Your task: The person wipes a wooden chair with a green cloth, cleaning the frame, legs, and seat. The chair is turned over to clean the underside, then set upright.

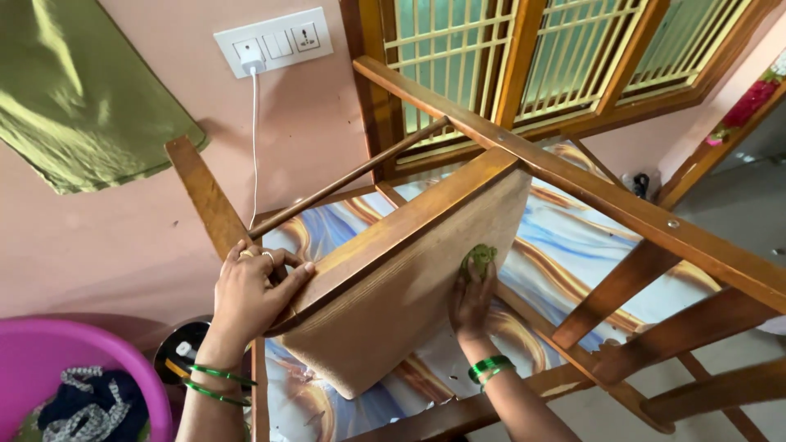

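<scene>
Hands were both engaged on an upturned wooden chair (508, 213) at the moment observed. The left hand (254, 290) gripped the lower corner of the chair's seat panel (393, 295), fingers curled over the frame edge and thumb laid along it; rings showed on two fingers and green bangles (217, 385) circled the wrist. The right hand (473, 299) lay flat against the brown underside of the seat panel, fingers narrow and pressed down on a small green scrub pad (481, 258), which sat near the panel's right edge. Green bangles also ringed that wrist. The chair was tilted, its legs and cross rails pointing up and to the right of the seat panel. Beneath the chair lay a surface with a blue, white and orange marbled pattern (573, 245). Left of the chair, a pink tub (49, 352) held dark clothing. Above the chair, on the pink wall, a white switchboard (274, 41) carried a plugged-in charger with its cable hanging down; a green cloth (74, 90) hung further left. A barred wooden window (524, 57) stood behind the chair.
</scene>
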